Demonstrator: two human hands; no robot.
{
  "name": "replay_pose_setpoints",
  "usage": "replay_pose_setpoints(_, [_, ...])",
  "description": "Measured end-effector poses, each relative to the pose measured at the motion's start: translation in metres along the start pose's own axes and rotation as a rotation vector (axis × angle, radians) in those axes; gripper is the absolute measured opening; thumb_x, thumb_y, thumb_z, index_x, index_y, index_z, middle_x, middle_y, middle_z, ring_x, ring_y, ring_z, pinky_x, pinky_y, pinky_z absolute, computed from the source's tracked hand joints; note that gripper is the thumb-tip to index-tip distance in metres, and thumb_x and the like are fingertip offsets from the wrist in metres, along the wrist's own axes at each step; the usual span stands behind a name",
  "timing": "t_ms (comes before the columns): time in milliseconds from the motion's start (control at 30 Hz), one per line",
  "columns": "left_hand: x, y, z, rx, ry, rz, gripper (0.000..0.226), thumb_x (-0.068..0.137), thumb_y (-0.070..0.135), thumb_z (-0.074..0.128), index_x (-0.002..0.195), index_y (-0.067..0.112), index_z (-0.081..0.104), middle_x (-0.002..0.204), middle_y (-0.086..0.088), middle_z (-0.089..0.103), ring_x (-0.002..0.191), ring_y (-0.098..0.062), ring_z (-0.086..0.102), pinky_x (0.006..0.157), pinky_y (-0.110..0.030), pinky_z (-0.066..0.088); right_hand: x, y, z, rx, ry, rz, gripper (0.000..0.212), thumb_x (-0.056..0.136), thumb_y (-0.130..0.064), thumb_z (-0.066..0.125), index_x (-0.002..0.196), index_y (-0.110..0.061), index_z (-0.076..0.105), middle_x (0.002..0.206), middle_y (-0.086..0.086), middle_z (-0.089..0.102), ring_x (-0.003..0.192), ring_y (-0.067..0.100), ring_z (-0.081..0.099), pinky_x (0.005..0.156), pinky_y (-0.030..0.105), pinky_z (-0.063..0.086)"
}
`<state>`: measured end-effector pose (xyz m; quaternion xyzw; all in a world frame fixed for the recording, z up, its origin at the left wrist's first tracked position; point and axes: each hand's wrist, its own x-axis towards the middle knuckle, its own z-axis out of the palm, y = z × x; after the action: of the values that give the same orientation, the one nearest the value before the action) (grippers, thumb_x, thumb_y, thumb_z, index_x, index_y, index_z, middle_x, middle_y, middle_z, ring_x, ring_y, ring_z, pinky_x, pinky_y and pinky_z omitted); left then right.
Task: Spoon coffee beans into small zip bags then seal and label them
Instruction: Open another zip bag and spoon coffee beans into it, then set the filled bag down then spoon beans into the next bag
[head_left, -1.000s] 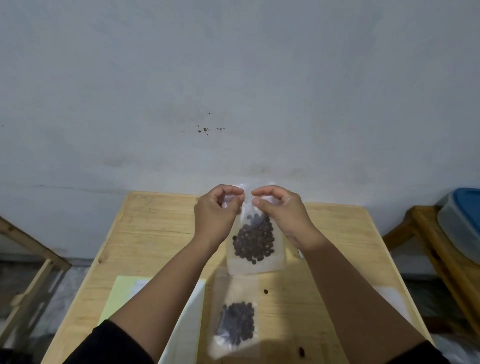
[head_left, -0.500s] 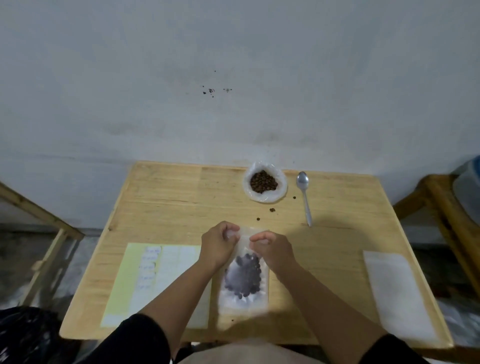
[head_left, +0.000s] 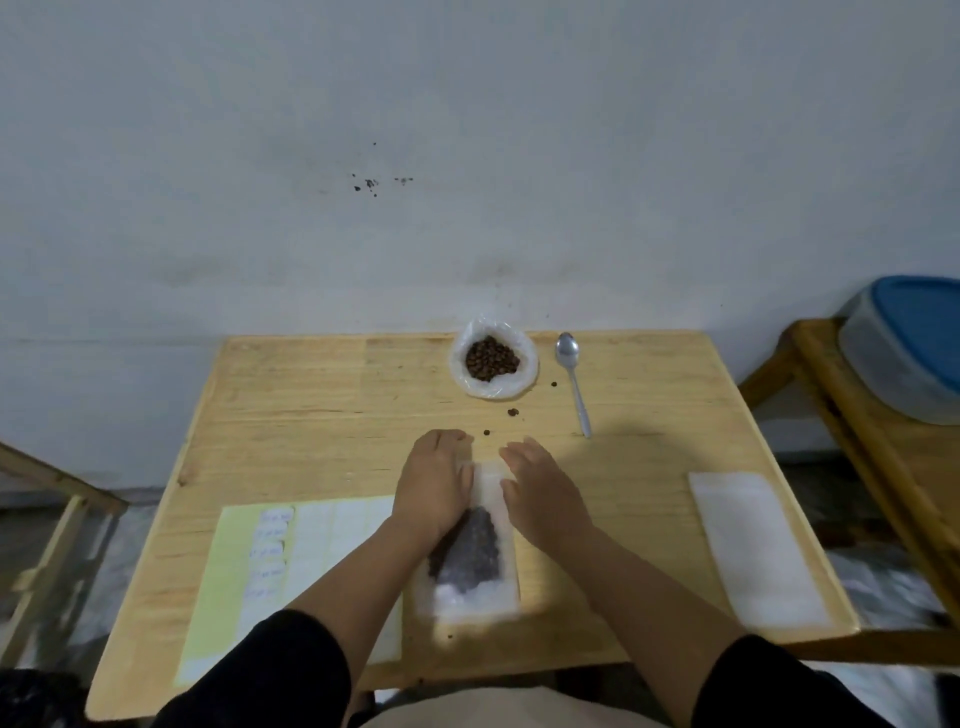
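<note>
On the wooden desk (head_left: 311, 405) in front of you, a small zip bag (head_left: 475, 551) lies flat near the front edge, its dark coffee beans (head_left: 475, 545) gathered in the lower half and its top end pointing away from you. Your left hand (head_left: 435, 488) rests palm down on the bag's left side, fingers (head_left: 447, 441) laid out fairly straight over the upper left corner and gripping nothing. Your right hand (head_left: 540, 491) lies just beside the bag's right edge, fingers (head_left: 519, 452) relaxed and slightly spread, touching the bag's upper right corner or very close to it; you cannot tell from this view whether they press the seal. Neither hand pinches or curls round anything.

Toward the far edge of the desk, an open plastic bag of beans (head_left: 492, 364) sits with its rim rolled down, and a metal spoon (head_left: 571, 379) lies just to its right, bowl toward the wall. A few loose beans (head_left: 512, 412) are scattered between that bag and your hands. To your left, a sheet of labels (head_left: 291, 556) on yellow backing lies flat, several of them written on. To your right, well apart from the hands, a stack of empty bags (head_left: 753, 545) lies near the desk's edge. Off to the far right, a container with a blue lid (head_left: 914, 343) sits on a separate wooden stand (head_left: 883, 467).
</note>
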<state>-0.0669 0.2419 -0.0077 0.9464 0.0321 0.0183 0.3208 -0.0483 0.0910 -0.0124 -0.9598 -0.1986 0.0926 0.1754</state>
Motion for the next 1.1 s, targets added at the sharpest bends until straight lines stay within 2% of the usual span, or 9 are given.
replay_pose_setpoints(133, [0.012,0.025,0.009,0.082,-0.024,0.156,0.036,0.087,0.01,0.057,0.122,0.001,0.058,0.116,-0.016,0.06,0.11,-0.03,0.055,0.098,-0.032,0.04,0.002,0.021,-0.01,-0.151,-0.012,0.021,0.049,0.075,-0.021,0.072,0.116,0.002,0.061,0.116,0.016,0.065,0.119,0.033,0.056,0.101,0.04,0.046])
replay_pose_setpoints(267, [0.029,0.06,0.026,0.147,-0.071,0.313,0.035,0.084,0.013,0.059,0.118,0.003,0.06,0.11,-0.012,0.063,0.104,-0.028,0.058,0.094,-0.031,0.044,-0.008,0.051,-0.037,-0.218,0.075,0.073,0.038,0.074,-0.025,0.055,0.099,0.001,0.068,0.099,0.014,0.071,0.098,0.032,0.068,0.08,0.038,0.057])
replay_pose_setpoints(333, [0.035,0.082,0.035,0.151,-0.126,0.367,0.039,0.09,0.017,0.052,0.127,0.005,0.054,0.12,-0.009,0.058,0.114,-0.024,0.051,0.1,-0.028,0.037,-0.024,0.068,-0.052,-0.19,0.115,0.156,0.039,0.067,-0.017,0.067,0.1,0.003,0.067,0.1,0.016,0.07,0.099,0.034,0.068,0.076,0.04,0.057])
replay_pose_setpoints(400, [0.04,0.102,0.049,0.099,-0.175,0.371,0.039,0.092,0.018,0.05,0.13,0.008,0.051,0.125,-0.007,0.053,0.118,-0.022,0.047,0.101,-0.026,0.035,-0.044,0.089,-0.062,-0.133,0.166,0.252,0.046,0.072,-0.009,0.07,0.114,0.008,0.059,0.116,0.023,0.063,0.114,0.036,0.059,0.088,0.042,0.055])
replay_pose_setpoints(467, [0.044,0.12,0.065,0.066,-0.222,0.384,0.04,0.092,0.019,0.051,0.131,0.01,0.05,0.128,-0.007,0.051,0.12,-0.022,0.047,0.1,-0.027,0.036,-0.066,0.11,-0.07,-0.115,0.173,0.378,0.051,0.091,-0.016,0.052,0.136,0.003,0.04,0.143,0.02,0.042,0.136,0.029,0.037,0.107,0.035,0.037])
replay_pose_setpoints(533, [0.045,0.138,0.081,0.123,-0.296,0.439,0.044,0.096,0.025,0.046,0.138,0.013,0.042,0.135,-0.004,0.046,0.127,-0.019,0.041,0.103,-0.024,0.031,-0.086,0.132,-0.072,-0.084,0.172,0.519,0.054,0.098,-0.025,0.041,0.145,-0.004,0.026,0.152,0.012,0.028,0.143,0.023,0.022,0.113,0.029,0.025])
replay_pose_setpoints(833, [0.052,0.177,0.153,0.161,-0.571,0.363,0.051,0.095,0.026,0.047,0.142,0.01,0.035,0.145,-0.009,0.037,0.134,-0.024,0.034,0.105,-0.034,0.035,-0.124,0.186,-0.047,0.073,0.087,0.774,0.065,0.095,-0.031,0.048,0.148,-0.009,0.017,0.156,0.006,0.017,0.145,0.02,0.013,0.117,0.035,0.021])
replay_pose_setpoints(967, [0.053,0.183,0.176,0.124,-0.526,0.328,0.038,0.092,0.022,0.047,0.126,0.006,0.048,0.131,-0.015,0.048,0.119,-0.029,0.045,0.095,-0.034,0.038,-0.122,0.194,-0.035,0.137,0.128,0.79,0.066,0.094,-0.031,0.05,0.148,-0.01,0.018,0.156,0.006,0.017,0.145,0.019,0.013,0.116,0.033,0.02])
replay_pose_setpoints(1100, [0.056,0.186,0.182,0.112,-0.499,0.331,0.038,0.092,0.022,0.051,0.127,0.007,0.05,0.13,-0.012,0.048,0.122,-0.027,0.041,0.099,-0.029,0.031,-0.123,0.199,-0.03,0.142,0.143,0.757,0.068,0.094,-0.033,0.051,0.148,-0.008,0.019,0.156,0.006,0.017,0.145,0.018,0.012,0.117,0.03,0.02])
